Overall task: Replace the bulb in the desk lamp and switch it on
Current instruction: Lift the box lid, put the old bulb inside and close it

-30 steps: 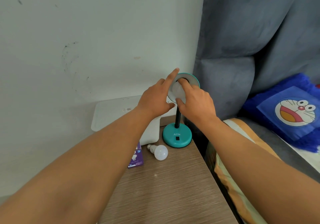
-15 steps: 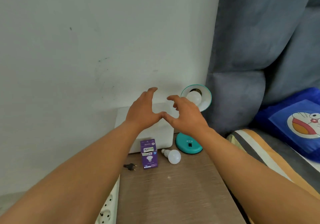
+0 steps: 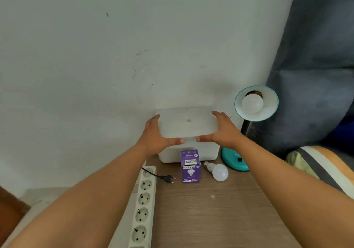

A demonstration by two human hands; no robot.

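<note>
Desk lamp [image 3: 256,103] stands at about 3 o'clock on the wooden surface [image 3: 220,215], right rear corner, against the grey cushion [image 3: 314,75]. Teal round base [image 3: 234,160] with a small black switch on top; dark neck rises to a teal-rimmed shade, white inside, tilted toward the camera. Fitted bulb [image 3: 252,103] sits in the socket: frosted white globe, unlit. Spare bulb [image 3: 217,171] lies on its side just left of the base, at about 4 o'clock from the white box, metal screw cap pointing to 10 o'clock. Purple bulb carton [image 3: 190,166] stands just left of it, print upside down, touching or nearly touching the white box [image 3: 188,133] behind. Black plug [image 3: 168,178] lies at 9 o'clock of the carton, its cord trailing over the white power strip [image 3: 142,205] along the surface's left edge. Left hand [image 3: 156,136] and right hand [image 3: 222,131] hover in front of the white box, palms facing each other, thumbs pointing inward and nearly meeting; fingers spread and extended, holding nothing. Whether they touch the box, cannot tell. Both hands are clear of the lamp.
</note>
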